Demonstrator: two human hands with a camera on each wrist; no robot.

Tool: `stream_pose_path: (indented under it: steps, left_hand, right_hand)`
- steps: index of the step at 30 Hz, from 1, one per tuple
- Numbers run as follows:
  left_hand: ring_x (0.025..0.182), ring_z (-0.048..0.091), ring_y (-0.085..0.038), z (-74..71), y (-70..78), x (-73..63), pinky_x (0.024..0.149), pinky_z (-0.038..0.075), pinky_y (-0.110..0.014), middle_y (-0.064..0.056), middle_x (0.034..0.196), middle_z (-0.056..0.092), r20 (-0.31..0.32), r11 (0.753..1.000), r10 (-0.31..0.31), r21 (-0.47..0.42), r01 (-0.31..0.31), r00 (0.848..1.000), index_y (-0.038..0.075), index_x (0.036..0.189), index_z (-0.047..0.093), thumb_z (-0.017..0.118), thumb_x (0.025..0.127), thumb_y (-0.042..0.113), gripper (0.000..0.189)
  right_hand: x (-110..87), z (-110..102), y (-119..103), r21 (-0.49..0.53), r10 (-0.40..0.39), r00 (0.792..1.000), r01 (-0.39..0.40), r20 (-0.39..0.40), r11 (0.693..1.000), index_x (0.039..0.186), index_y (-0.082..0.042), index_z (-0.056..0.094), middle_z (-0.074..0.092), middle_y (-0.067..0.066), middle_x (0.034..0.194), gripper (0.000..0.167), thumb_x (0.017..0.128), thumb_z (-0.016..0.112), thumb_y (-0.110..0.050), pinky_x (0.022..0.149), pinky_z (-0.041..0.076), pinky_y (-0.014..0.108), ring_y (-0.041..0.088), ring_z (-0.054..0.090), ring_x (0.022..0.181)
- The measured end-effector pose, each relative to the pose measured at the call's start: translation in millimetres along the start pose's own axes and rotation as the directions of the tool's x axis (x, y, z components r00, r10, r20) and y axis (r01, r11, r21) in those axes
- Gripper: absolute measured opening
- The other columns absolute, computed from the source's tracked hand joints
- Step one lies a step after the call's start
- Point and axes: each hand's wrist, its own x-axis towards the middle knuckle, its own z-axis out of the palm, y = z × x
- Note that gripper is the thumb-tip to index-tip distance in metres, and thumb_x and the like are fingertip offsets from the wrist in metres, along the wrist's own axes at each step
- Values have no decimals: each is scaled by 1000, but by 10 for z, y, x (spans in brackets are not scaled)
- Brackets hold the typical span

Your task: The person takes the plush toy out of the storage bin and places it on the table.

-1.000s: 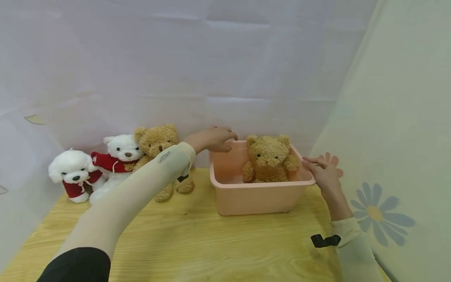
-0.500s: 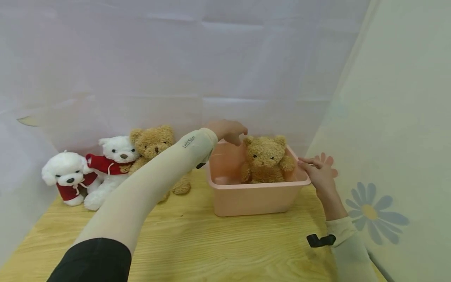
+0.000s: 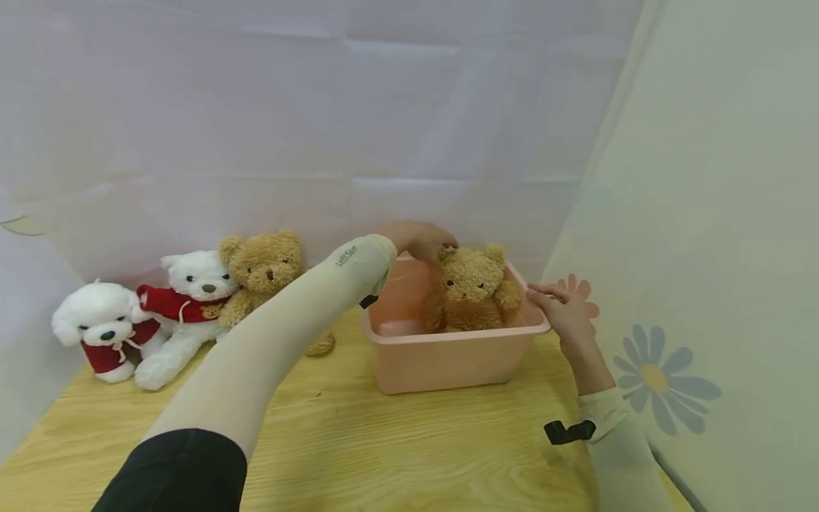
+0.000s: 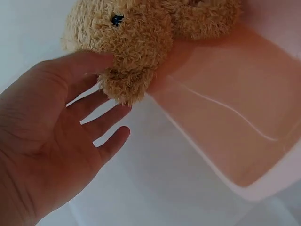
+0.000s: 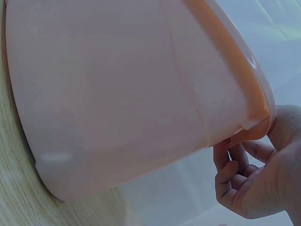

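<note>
A brown teddy bear [image 3: 470,284] sits inside a pink plastic bin [image 3: 448,363] on the wooden table. My left hand [image 3: 422,240] reaches over the bin's back left to the bear's head. In the left wrist view, the thumb of that hand [image 4: 51,127] lies at the front of the bear's head [image 4: 136,42], the other fingers reach behind its ear, and the little finger stands apart. At the bin's right end, my right hand [image 3: 566,316] grips the rim. The right wrist view shows that hand [image 5: 263,174] with curled fingers below the rim of the bin [image 5: 117,94].
Left of the bin, a white plush dog [image 3: 102,323], a white bear in a red top [image 3: 201,284] and another brown teddy bear [image 3: 262,267] sit in a row on the table [image 3: 397,448]. A pale cloth [image 3: 409,128] hangs behind.
My left hand has moved right, from above the bin's back left corner to the head of the bear inside. The right hand stays at the rim. The head view has shifted slightly.
</note>
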Motion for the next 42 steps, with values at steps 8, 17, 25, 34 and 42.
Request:
stream_pose_path:
  steps: [8,17,25,34,42]
  left_hand:
    - [146,31,-26,16,70,4,114,31,-43,-6,161,34,-50,996,16,-89,-20,999,11,161,30,66,97,45,81]
    - [148,26,-27,159,-1,66,114,30,-47,-6,165,25,-56,974,-73,-220,59,996,15,162,25,70,94,50,89]
    - [144,35,-28,326,46,-73,109,38,-46,-7,161,33,-136,894,-139,-443,65,981,10,158,35,78,89,44,89]
    - [143,36,-25,412,94,-57,107,40,-42,-6,159,35,-165,840,-88,-543,-16,982,14,159,35,86,83,36,94]
    - [144,33,-26,436,178,-62,108,39,-40,-9,161,31,-155,878,-11,-474,-64,988,16,159,27,83,87,26,91]
  right_hand:
    - [-11,10,-43,1,-32,999,32,6,999,143,0,57,19,12,166,56,102,63,-38,113,19,66,31,0,153]
    - [15,85,-49,2,-8,1000,8,7,1000,144,-1,57,11,10,167,55,102,63,-37,114,19,65,31,-1,153]
    - [51,148,-42,9,-25,1000,24,8,1000,142,-1,59,29,16,162,55,101,65,-37,112,24,64,33,6,152]
    - [61,126,-33,-8,-21,999,21,26,1000,144,-1,56,3,6,168,57,102,63,-38,114,19,66,27,-7,152]
    - [76,126,-24,-21,-14,999,15,29,1000,144,-1,56,5,7,167,56,103,62,-37,112,18,68,29,-7,152]
